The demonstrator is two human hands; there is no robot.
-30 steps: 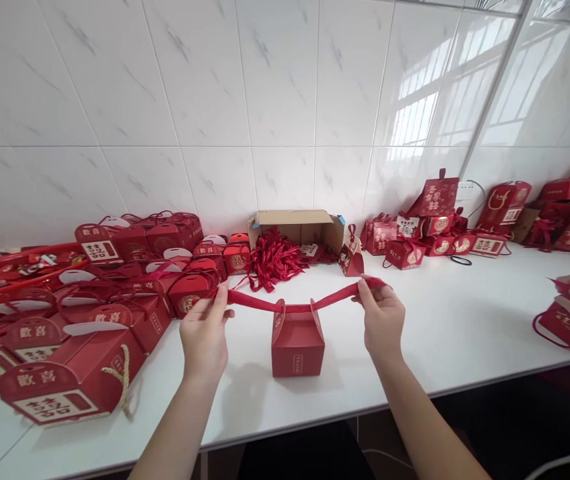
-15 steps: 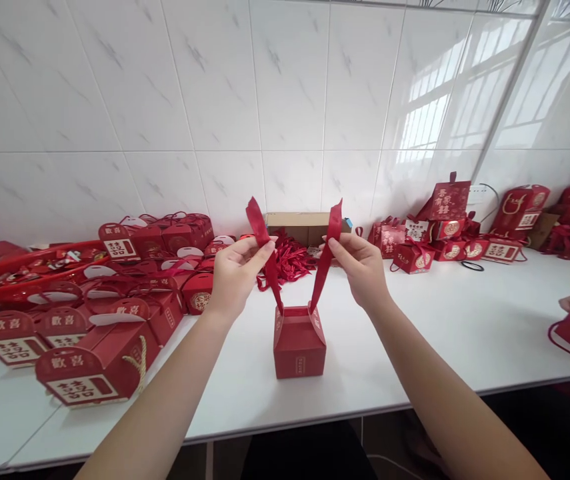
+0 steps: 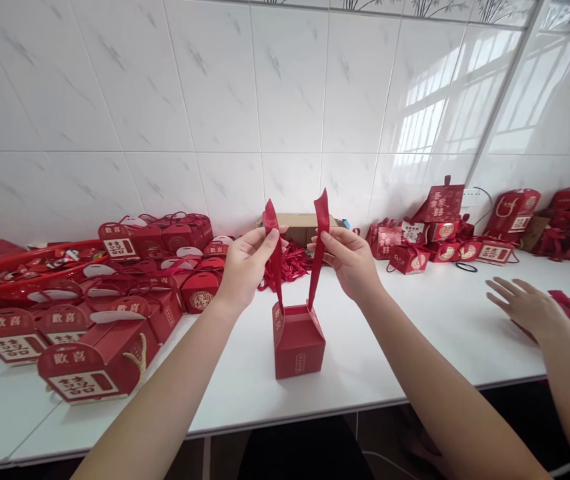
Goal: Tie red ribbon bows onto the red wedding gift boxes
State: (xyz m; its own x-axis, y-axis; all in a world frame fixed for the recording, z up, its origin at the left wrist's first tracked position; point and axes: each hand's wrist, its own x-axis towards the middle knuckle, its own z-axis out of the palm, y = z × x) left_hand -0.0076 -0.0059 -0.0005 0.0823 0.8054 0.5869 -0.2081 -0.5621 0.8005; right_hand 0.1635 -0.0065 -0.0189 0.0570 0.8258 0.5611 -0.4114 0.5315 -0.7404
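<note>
A small red gift box [image 3: 299, 340] stands upright on the white table in front of me. A red ribbon [image 3: 317, 270] runs up from both sides of its top, with two free ends raised. My left hand [image 3: 249, 261] pinches the left end between thumb and fingers. Pinching the right end, my right hand [image 3: 349, 260] is held at about the same height. Both ribbon lengths look taut and nearly upright above the box. Where the ribbon passes through the box top is hard to make out.
Finished-looking red boxes [image 3: 89, 370] crowd the left side beside a red tray [image 3: 19, 287] of small packets. Behind my hands sits a cardboard box [image 3: 297, 221] with loose red ribbons [image 3: 289, 263]. More boxes [image 3: 409, 259] stand back right. Another person's hand [image 3: 535, 307] reaches in at right.
My hands have come closer together, bringing the ribbon ends nearer each other. The box stays in place. At right, the other person's hand has moved leftward over the table.
</note>
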